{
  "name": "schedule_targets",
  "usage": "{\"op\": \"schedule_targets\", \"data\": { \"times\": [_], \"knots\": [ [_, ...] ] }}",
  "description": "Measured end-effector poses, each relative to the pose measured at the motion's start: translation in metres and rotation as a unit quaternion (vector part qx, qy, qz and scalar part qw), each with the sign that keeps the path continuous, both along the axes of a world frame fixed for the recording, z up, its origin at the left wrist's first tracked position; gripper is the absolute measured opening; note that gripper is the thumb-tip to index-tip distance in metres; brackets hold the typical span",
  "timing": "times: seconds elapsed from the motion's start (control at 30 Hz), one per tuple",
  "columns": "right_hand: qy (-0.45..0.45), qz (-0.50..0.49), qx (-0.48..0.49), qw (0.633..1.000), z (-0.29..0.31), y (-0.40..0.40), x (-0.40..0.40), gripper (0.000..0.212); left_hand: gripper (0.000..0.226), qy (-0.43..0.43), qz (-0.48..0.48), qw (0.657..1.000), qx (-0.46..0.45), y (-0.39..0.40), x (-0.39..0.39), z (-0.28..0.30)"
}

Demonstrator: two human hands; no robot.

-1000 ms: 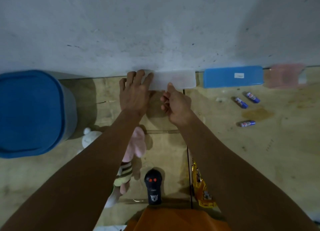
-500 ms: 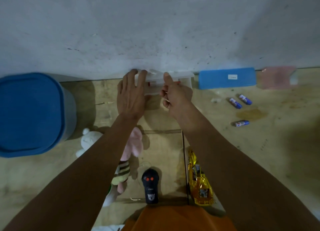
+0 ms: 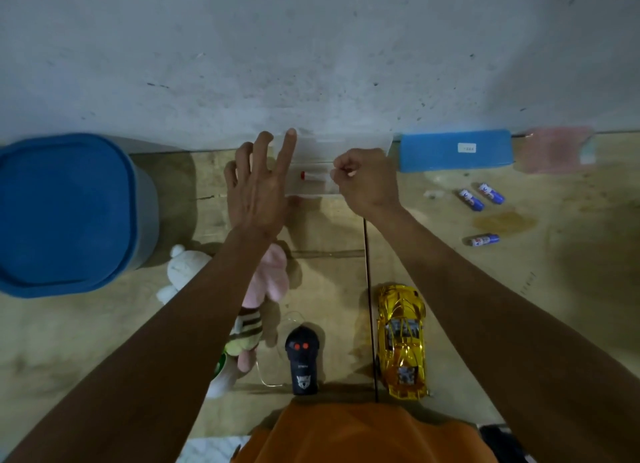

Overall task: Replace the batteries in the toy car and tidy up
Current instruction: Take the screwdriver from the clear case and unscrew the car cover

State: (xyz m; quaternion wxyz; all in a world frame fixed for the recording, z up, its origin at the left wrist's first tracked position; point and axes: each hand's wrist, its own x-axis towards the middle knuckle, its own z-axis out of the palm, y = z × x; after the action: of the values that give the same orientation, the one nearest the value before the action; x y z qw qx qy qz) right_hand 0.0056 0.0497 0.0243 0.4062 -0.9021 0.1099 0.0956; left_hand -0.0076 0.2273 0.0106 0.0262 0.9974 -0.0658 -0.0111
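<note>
A clear plastic box (image 3: 362, 143) stands against the wall with its lid raised. My left hand (image 3: 256, 188) rests on the box's left end, fingers spread, the index finger up along the lid. My right hand (image 3: 367, 182) is closed at the box's right side, pinching a slim pale item with a red end (image 3: 306, 175) that lies inside the box. The gold toy car (image 3: 401, 338) lies on the floor near me, right of the black remote (image 3: 301, 362). Three blue batteries lie loose at the right: two together (image 3: 479, 195) and a third one (image 3: 483, 239) nearer to me.
A large blue-lidded bin (image 3: 65, 213) stands at the left. Plush toys (image 3: 266, 279) lie under my left forearm. A blue case (image 3: 453, 150) and a pink case (image 3: 554, 149) sit along the wall, right of the clear box. A brown stain (image 3: 504, 221) marks the floor.
The clear box's lid went from shut to raised. My right hand moved into the box and closed on the slim item. My left fingers spread along the box's left end.
</note>
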Motion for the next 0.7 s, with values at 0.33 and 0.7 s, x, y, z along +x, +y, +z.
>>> {"op": "schedule_targets", "data": {
  "times": [0.33, 0.7],
  "knots": [
    [-0.074, 0.224, -0.341, 0.910, -0.016, 0.011, 0.000, 0.017, 0.112, 0.051, -0.012, 0.998, 0.024, -0.003, 0.005, 0.010],
    [-0.225, 0.123, -0.198, 0.946, 0.010, -0.006, -0.022, 0.025, 0.112, 0.080, 0.022, 0.996, 0.024, 0.000, 0.002, 0.011]
  ]
}}
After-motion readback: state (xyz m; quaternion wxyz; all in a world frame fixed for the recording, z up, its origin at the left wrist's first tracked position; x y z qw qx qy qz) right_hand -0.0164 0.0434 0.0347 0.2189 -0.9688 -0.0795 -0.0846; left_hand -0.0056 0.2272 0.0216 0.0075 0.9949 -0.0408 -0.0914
